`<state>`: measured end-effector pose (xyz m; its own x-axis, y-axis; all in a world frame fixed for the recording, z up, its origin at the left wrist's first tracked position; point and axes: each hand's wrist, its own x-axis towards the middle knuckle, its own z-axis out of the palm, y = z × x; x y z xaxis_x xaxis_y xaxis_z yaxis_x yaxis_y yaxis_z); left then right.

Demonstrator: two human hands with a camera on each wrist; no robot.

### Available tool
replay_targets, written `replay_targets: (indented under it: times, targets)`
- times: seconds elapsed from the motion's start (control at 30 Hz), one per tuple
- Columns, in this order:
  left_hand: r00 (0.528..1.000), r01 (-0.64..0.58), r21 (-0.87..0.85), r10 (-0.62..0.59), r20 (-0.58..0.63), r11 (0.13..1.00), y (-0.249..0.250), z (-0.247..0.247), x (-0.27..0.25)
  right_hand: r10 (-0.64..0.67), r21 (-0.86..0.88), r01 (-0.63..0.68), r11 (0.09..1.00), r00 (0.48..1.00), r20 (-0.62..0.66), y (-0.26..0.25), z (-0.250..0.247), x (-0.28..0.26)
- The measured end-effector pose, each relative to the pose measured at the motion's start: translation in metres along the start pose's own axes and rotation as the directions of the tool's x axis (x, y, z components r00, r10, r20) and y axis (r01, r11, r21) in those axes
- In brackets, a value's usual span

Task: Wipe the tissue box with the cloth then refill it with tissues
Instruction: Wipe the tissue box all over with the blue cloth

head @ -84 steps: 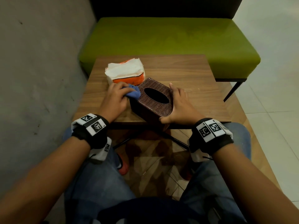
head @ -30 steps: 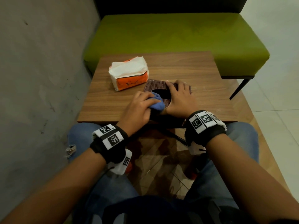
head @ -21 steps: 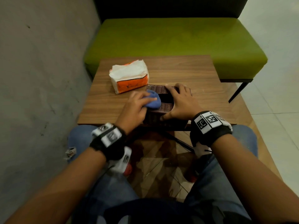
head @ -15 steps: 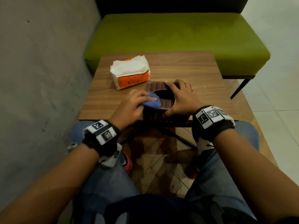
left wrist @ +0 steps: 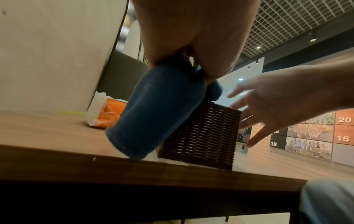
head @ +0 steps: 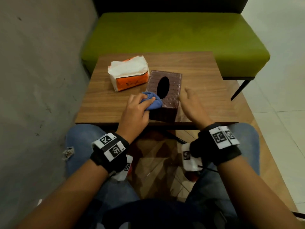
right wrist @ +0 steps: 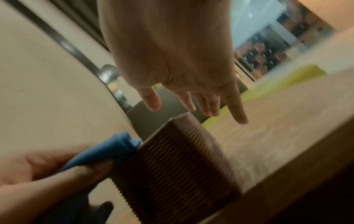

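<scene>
Left hand (head: 136,108) bunches the cloth (head: 152,103) against the box (head: 165,90) top's near left corner, right hand (head: 191,104) hovers spread just right of it, so wiping looks unfinished, and the tissues (head: 128,73) sit left of the box, unloaded.

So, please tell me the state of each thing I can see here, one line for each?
Brown woven tissue box: upright on the wooden table, oval slot dark, no tissue showing.
Crumpled blue cloth: pressed on the box's near left top corner.
Orange-and-white tissue pack: lying beside the box, top open.
Left hand: grips the cloth.
Right hand: open, beside the box.
</scene>
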<state>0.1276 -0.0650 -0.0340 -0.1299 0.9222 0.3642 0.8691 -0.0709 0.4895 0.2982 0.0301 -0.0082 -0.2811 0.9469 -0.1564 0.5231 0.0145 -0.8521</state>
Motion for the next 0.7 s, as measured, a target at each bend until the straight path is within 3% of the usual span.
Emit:
replay_targets:
  times: [0.1, 0.2, 0.27, 0.4, 0.57, 0.7]
  targets:
    - [0.988, -0.130, -0.060, 0.134, 0.076, 0.990, 0.006, -0.001, -0.007, 0.007, 0.176, 0.002, 0.984, 0.999, -0.053, -0.002, 0.024, 0.009]
    - [0.960, -0.209, -0.091, 0.223, 0.172, 0.974, 0.003, -0.009, -0.002, -0.012, 0.068, 0.018, 0.998, 0.996, -0.086, 0.004, 0.032, 0.021]
    - [0.966, -0.158, -0.078, 0.170, 0.197, 0.984, -0.005, -0.012, 0.015, -0.032, 0.045, 0.036, 0.998, 0.996, -0.078, 0.008, 0.033, 0.026]
    - [0.994, -0.028, -0.038, 0.031, 0.100, 0.999, -0.013, -0.005, 0.051, -0.037, 0.014, 0.038, 0.999, 0.997, -0.071, 0.011, 0.032, 0.031]
    - [0.974, -0.180, -0.113, 0.193, 0.120, 0.977, 0.001, 0.000, 0.009, -0.120, -0.095, 0.111, 0.989, 0.989, -0.088, 0.008, 0.032, 0.036]
    - [0.983, -0.145, -0.171, 0.162, 0.090, 0.974, 0.005, 0.005, 0.013, -0.097, -0.120, 0.090, 0.989, 0.994, -0.052, 0.001, 0.035, 0.044]
